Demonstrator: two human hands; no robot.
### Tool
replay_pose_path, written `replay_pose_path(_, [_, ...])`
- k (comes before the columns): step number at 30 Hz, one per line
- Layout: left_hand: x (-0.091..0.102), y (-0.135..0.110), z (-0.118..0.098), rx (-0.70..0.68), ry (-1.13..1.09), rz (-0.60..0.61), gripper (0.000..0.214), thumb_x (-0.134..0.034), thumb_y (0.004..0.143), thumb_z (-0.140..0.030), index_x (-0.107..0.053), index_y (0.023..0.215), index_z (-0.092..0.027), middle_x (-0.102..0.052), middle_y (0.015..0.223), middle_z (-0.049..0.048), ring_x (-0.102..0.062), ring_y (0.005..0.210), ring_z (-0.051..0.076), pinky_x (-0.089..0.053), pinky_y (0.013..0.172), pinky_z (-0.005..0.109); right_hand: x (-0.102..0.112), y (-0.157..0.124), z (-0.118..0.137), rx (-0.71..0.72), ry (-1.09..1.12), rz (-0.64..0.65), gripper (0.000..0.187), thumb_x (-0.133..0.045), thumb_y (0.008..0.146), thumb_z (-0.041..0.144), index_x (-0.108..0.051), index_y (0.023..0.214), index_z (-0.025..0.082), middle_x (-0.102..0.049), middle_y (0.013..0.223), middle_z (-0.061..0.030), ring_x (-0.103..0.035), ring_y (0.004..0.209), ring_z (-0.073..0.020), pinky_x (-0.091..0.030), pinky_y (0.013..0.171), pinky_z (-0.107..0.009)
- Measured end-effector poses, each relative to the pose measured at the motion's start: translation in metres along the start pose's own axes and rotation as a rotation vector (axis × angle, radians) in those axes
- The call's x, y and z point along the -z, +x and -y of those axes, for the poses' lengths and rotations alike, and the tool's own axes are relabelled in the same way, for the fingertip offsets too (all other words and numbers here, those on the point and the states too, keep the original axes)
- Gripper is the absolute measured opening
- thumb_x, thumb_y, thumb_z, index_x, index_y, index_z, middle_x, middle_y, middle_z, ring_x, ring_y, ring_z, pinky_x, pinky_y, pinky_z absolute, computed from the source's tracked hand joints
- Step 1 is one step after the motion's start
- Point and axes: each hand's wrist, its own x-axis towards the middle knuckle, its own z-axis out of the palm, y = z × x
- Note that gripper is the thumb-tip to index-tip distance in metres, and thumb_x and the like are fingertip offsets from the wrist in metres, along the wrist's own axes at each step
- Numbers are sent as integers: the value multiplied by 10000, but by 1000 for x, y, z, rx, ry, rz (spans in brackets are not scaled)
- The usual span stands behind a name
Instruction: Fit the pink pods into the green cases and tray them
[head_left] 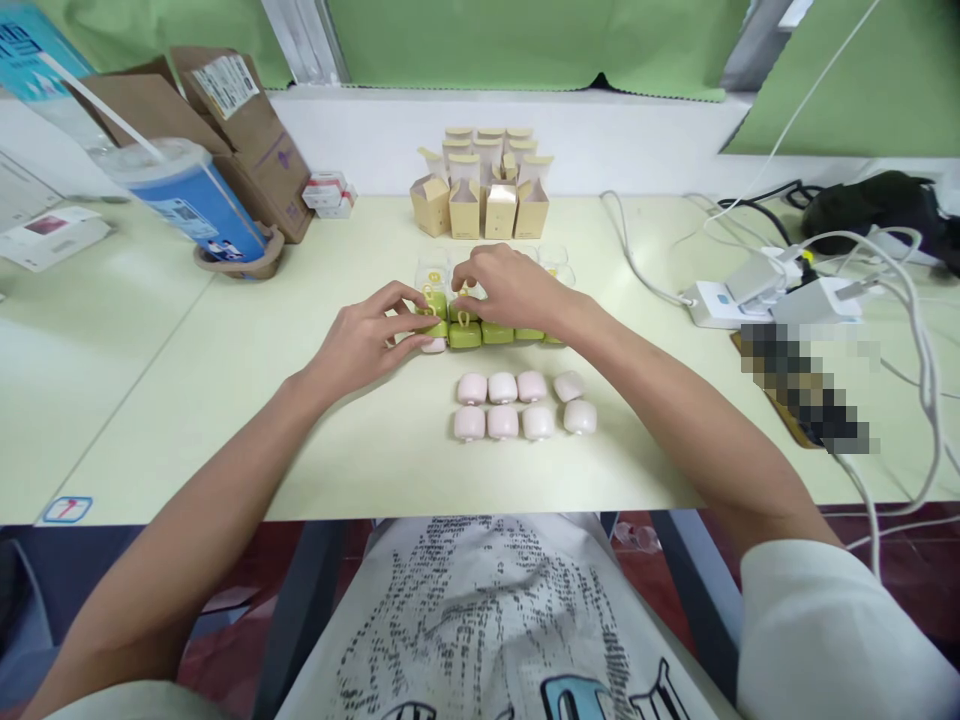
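Observation:
My left hand (375,330) has its thumb and fingers closed around the leftmost small green case, with a pale pink piece (433,345) showing beneath it. A yellow loop (429,298) stands up at those fingertips. My right hand (504,288) is curled over the same group, its fingertips together near another yellow loop (464,318); what they pinch is hidden. Several rounded green cases (497,332) sit in rows under and beside it. Clear plastic covers (553,265) with yellow marks are behind them. Nearer me lie two rows of pale pink rounded cases (503,422).
Open yellow cardboard boxes (465,210) stand against the wall. At left are a blue cup (199,205) with a straw, a brown carton (247,140) and small white-red boxes (330,193). At right are a white power strip (724,303), cables and a blurred-out flat item (795,385).

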Motion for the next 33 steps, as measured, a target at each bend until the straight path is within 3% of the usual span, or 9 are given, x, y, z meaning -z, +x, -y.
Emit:
replay_pose_path(9, [-1, 0, -1, 34, 20, -4, 365, -696, 1093, -547, -895, 1226, -272, -779, 1280, 111, -724, 845, 172, -570, 706, 306, -3, 2, -5, 2, 107, 92, 290, -752, 998, 192, -864, 1260, 138, -850, 1285, -179, -736, 1205, -319, -543, 1022, -424])
replay_pose_path(16, [-4, -2, 1, -40, 72, -29, 408, -654, 1142, -558, -884, 1233, -234, -790, 1264, 110, -705, 765, 137, -531, 660, 284, -7, 8, -7, -39, 246, 60, 182, -826, 918, 152, -904, 1082, 162, -876, 1178, -125, -765, 1076, -275, -557, 974, -363])
replay_pose_path(24, [-6, -3, 0, -80, 76, -38, 337, -683, 1143, -483, -876, 1222, -219, -790, 1266, 105, -726, 779, 138, -568, 686, 284, -4, 9, -10, -69, 365, 67, 103, -834, 845, 130, -902, 919, 153, -812, 857, -47, -724, 864, -216, -549, 913, -364])
replay_pose_path(33, [-5, -3, 3, -79, 70, -31, 388, -683, 1140, -530, -875, 1251, -212, -792, 1268, 112, -710, 739, 130, -580, 681, 290, 11, 4, -12, -58, 494, 75, 62, -852, 806, 131, -867, 816, 190, -842, 855, -44, -722, 836, -203, -531, 765, -331])
